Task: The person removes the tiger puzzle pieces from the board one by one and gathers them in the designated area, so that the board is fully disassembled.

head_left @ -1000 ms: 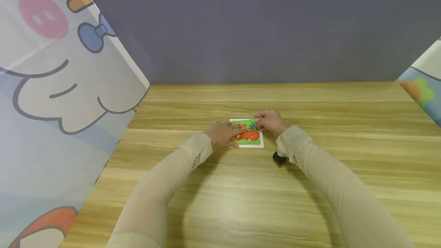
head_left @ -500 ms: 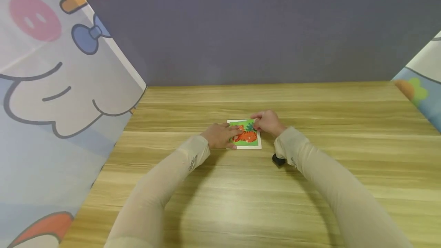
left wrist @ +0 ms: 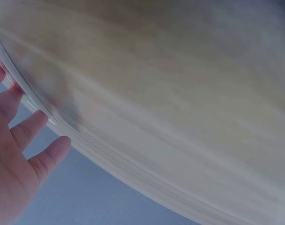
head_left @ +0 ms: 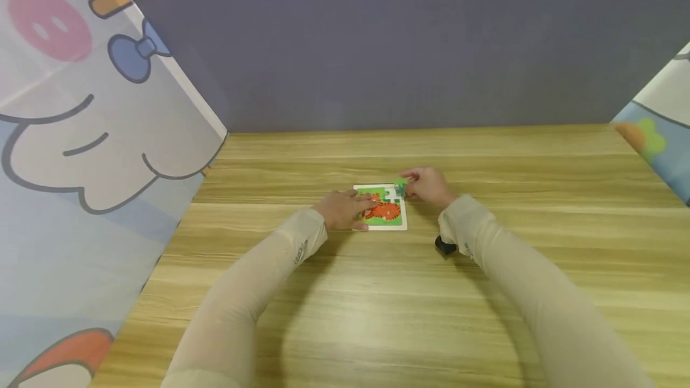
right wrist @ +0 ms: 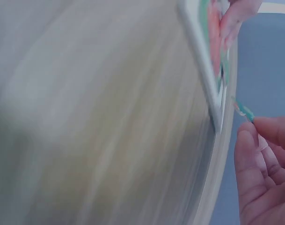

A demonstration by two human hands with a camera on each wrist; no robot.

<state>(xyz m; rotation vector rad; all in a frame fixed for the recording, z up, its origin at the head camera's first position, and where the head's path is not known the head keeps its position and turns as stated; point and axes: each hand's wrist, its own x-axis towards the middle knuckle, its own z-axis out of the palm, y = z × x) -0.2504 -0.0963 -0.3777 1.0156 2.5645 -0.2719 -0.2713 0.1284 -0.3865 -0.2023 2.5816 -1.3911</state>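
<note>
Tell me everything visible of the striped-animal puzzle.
The puzzle is a flat board with a white border and an orange, dark-striped animal on green; material unclear. It lies on the table, a white gap at its far right corner. The left hand rests across its left side; the right hand pinches a green piece clear of it.

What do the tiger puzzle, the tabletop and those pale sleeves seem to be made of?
Tiger puzzle: probably card or thin wood with a printed face; the lifted piece looks thin, but its core is unclear.
Tabletop: wood or wood-look laminate, smooth and slightly glossy; it shows grain-like streaks and a bright reflection.
Sleeves: likely thin fabric, fairly matte; they wrinkle near the cuffs.
</note>
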